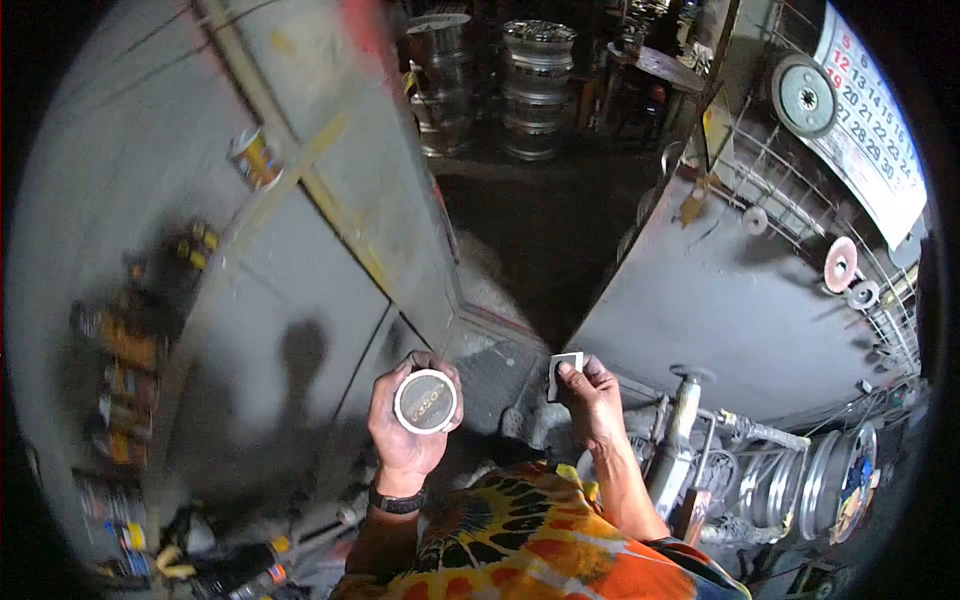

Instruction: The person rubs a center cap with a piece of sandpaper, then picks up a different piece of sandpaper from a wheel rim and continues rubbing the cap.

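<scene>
A round cap (426,401) with a pale rim and a dark face bearing raised letters rests in my left hand (408,440), whose fingers curl round its edge. To its right, my right hand (592,405) pinches a small folded piece of sandpaper (566,374), dark with a light edge, the thumb pressed on top. The two hands are apart, and the sandpaper does not touch the cap.
Stacked wheel rims (538,90) stand at the back. On the right are a calendar (875,130), a wire rack with discs (840,264), a metal machine (680,430) and more rims (825,485). A can (256,160) is at the left wall.
</scene>
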Motion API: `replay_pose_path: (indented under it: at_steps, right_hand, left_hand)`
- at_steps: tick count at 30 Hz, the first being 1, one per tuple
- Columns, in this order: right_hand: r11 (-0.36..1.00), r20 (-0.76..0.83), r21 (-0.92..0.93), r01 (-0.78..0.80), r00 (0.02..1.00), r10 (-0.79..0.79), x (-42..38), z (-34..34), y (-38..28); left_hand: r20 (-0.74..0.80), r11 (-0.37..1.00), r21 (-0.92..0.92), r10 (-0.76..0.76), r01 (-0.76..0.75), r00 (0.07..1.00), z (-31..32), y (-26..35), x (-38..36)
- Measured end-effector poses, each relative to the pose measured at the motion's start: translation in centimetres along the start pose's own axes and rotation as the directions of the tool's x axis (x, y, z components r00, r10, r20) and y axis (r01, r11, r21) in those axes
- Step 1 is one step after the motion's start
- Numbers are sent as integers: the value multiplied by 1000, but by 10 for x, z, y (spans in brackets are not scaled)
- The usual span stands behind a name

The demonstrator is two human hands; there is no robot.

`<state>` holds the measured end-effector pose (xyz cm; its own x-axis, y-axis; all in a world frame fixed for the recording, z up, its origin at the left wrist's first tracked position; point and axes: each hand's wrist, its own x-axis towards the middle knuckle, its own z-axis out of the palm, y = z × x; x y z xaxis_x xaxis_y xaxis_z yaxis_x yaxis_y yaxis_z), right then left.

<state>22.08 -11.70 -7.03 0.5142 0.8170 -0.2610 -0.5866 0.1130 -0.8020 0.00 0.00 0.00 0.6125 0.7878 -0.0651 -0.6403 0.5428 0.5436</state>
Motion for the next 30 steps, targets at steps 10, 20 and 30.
replay_pose_path:
  at_steps: [10, 20, 30]
  right_hand:
    - [995, -32, -96, 28, 999, -31, 147, 33, -41]
    - [996, -293, 12, 85, 953, -78, 235, 18, -66]
    - [958, -456, 0, 288, 852, -256, 321, 49, -132]
  left_hand:
    - [-117, 994, -74, -94, 86, 989, -5, 17, 159]
    - [-6, 962, -63, -268, 267, 963, -1, -1, 343]
    - [166, 909, -67, -396, 411, 903, 35, 6, 500]
